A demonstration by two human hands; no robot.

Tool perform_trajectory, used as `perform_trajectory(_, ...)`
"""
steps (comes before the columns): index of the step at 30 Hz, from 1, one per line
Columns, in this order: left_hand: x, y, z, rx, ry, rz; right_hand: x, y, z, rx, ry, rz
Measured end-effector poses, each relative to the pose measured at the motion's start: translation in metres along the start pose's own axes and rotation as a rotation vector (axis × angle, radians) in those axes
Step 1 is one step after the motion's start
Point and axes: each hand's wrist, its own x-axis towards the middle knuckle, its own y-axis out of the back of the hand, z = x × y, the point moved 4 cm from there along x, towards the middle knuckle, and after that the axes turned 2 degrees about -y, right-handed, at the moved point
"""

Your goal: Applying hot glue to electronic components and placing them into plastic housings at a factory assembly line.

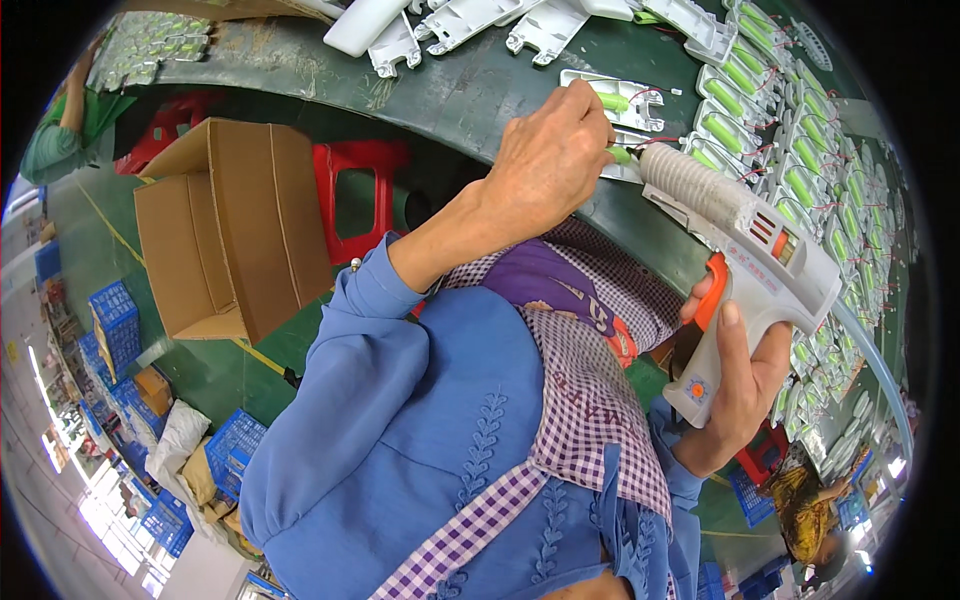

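Note:
My right hand [742,385] is wrapped round the grip of a white hot glue gun [745,225] with an orange trigger. The gun's dark nozzle points left, close to my left fingertips. My left hand [555,150] is closed, its fingers pinching a green battery cell [621,156] in a white plastic housing at the table's edge; the fingers partly hide it. Just beyond lies another white housing [645,118] with a green cell and thin red wires.
Rows of white housings with green cells [805,150] cover the dark green table [440,110] on the right. Bare white casings [550,28] lie at the far side. Left of the table are a cardboard box [240,230], a red stool [355,200] and blue crates [115,320]. Other people work nearby.

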Motion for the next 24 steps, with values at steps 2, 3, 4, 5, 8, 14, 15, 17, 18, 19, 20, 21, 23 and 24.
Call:
perform_trajectory(2, -0.001, 0.0, -0.001, 0.004, 0.016, 0.002, -0.001, 0.002, 0.001, 0.006, 0.015, -0.027)
perform_trajectory(3, -0.002, 0.0, -0.001, 0.005, 0.018, 0.001, -0.001, 0.002, 0.001, 0.013, 0.031, -0.048)
perform_trajectory(4, -0.001, 0.0, -0.001, 0.004, 0.009, 0.003, -0.002, 0.002, 0.002, 0.013, 0.03, -0.049)
perform_trajectory(5, -0.001, 0.0, -0.001, 0.003, 0.0, 0.005, -0.003, 0.002, 0.002, 0.029, 0.025, -0.045)
perform_trajectory(8, -0.001, -0.001, -0.001, 0.0, 0.007, -0.002, -0.006, 0.005, 0.005, 0.041, 0.008, -0.029)
perform_trajectory(14, -0.004, -0.001, -0.003, -0.002, 0.003, 0.019, -0.008, 0.006, 0.011, 0.029, -0.005, -0.034)
perform_trajectory(15, -0.004, -0.002, -0.003, -0.004, -0.002, 0.017, -0.009, 0.006, 0.011, 0.038, -0.004, -0.027)
perform_trajectory(17, -0.002, 0.0, -0.004, -0.045, 0.002, 0.029, -0.008, 0.009, 0.012, 0.052, 0.001, -0.04)
perform_trajectory(18, -0.001, 0.001, -0.004, -0.043, -0.004, 0.031, -0.008, 0.01, 0.012, 0.063, 0.001, -0.055)
perform_trajectory(19, 0.0, 0.003, -0.004, -0.018, -0.01, 0.05, -0.01, 0.008, 0.009, 0.065, 0.008, -0.053)
perform_trajectory(20, 0.002, 0.005, -0.003, 0.007, -0.017, 0.07, -0.013, 0.004, 0.005, 0.132, 0.014, -0.003)
perform_trajectory(21, 0.005, 0.005, -0.002, 0.044, -0.008, 0.083, -0.014, 0.004, 0.002, 0.2, 0.02, 0.047)
perform_trajectory(23, 0.009, 0.001, -0.003, 0.135, -0.012, 0.041, -0.015, 0.008, 0.001, 0.233, 0.073, 0.03)
perform_trajectory(24, 0.011, 0.0, -0.004, 0.231, -0.004, -0.008, -0.017, 0.009, -0.001, 0.24, 0.078, 0.051)
